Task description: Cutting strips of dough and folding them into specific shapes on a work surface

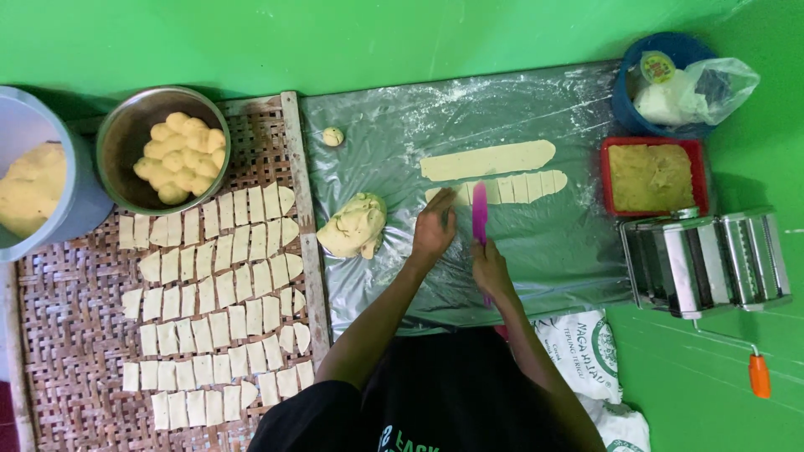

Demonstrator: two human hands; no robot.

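My right hand grips a pink plastic knife whose blade lies across the left end of a cut dough strip. My left hand presses down on that same end of the strip, fingers closed on the dough. The strip is sliced into several small rectangles. A second, uncut dough strip lies just beyond it. Both strips rest on a floured clear plastic sheet.
A dough lump and a small dough ball sit on the sheet's left. A woven tray holds rows of cut pieces, a metal bowl of dough balls. A pasta roller, red container, blue tub stand right.
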